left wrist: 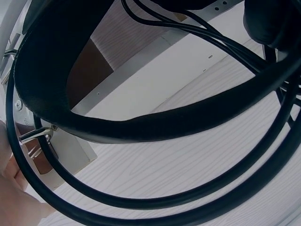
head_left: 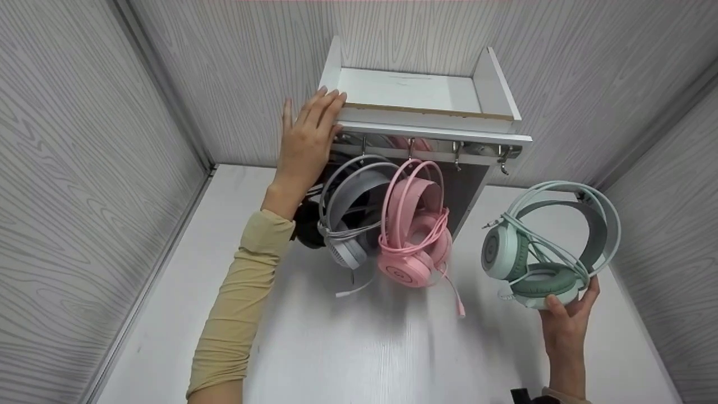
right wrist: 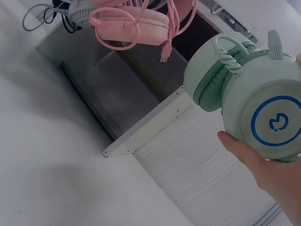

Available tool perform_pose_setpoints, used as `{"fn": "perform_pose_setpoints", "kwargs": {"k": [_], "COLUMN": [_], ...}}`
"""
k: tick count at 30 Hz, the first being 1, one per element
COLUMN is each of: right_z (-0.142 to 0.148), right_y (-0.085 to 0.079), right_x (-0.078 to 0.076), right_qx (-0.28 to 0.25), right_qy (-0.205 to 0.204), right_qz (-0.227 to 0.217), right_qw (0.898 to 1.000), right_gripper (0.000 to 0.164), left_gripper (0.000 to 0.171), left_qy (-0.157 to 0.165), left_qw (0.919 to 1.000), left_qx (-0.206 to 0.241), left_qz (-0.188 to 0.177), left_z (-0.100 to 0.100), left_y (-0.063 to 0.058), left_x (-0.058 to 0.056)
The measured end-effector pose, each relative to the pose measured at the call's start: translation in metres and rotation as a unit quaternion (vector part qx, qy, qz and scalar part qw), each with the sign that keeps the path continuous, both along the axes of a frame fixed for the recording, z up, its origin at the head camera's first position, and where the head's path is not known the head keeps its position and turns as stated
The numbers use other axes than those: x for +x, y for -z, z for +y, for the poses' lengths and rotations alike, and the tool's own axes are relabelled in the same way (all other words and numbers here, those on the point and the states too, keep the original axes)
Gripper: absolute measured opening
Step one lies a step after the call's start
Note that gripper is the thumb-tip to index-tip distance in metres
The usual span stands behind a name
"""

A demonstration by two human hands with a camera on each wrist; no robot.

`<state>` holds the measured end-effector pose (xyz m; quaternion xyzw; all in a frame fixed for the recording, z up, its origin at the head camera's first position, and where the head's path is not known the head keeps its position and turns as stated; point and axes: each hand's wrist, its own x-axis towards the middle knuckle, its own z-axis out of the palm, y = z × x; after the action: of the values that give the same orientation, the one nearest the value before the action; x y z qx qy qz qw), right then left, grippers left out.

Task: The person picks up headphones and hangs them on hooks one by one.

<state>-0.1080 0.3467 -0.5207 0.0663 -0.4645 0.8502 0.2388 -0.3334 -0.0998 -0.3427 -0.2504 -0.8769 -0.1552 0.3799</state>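
Observation:
My right hand [head_left: 567, 325] grips mint green headphones [head_left: 547, 283] by the lower ear cup, out to the right of the shelf; their cable is bundled across the headband. In the right wrist view the outer face of one green cup [right wrist: 277, 123] shows a blue logo. My left hand [head_left: 307, 137] rests on the left front corner of the white shelf [head_left: 519, 116], fingers straight over its edge. Below it, pink headphones [head_left: 406, 269], grey headphones [head_left: 345, 255] and black headphones [head_left: 307, 224] hang from hooks. The black headband [left wrist: 155, 127] fills much of the left wrist view.
Two metal hooks [head_left: 457, 154] on the right part of the rail [head_left: 437, 133] hold nothing. A pink microphone tip [head_left: 461, 308] hangs low in front. Wood-grain panels [head_left: 84, 140] stand on both sides, and a white surface [head_left: 359, 348] lies below.

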Motion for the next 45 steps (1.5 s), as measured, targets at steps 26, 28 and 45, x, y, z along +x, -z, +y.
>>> {"fn": "perform_pose_setpoints", "kwargs": {"k": [26,28,45], "right_z": [-0.011,-0.013,-0.023], "right_y": [-0.033,-0.038,-0.048], "right_x": [0.003,-0.001,-0.027], "right_qx": [0.063,0.072,0.116], "right_qy": [-0.077,-0.088,-0.155], "right_qz": [0.073,0.086,0.081], "right_qw": [0.992,0.99,0.978], "right_gripper": [0.102,0.101,0.097], "left_gripper": [0.048,0.048,0.047], "left_qy": [0.004,0.0,0.004], "left_qw": [1.0,1.0,0.9999], "left_qx": [0.008,0.006,0.004], "left_qz": [-0.002,-0.003,-0.01], "left_z": [0.0,0.0,0.002], "left_y": [-0.001,-0.002,-0.003], "left_x": [-0.001,0.0,0.001]}}
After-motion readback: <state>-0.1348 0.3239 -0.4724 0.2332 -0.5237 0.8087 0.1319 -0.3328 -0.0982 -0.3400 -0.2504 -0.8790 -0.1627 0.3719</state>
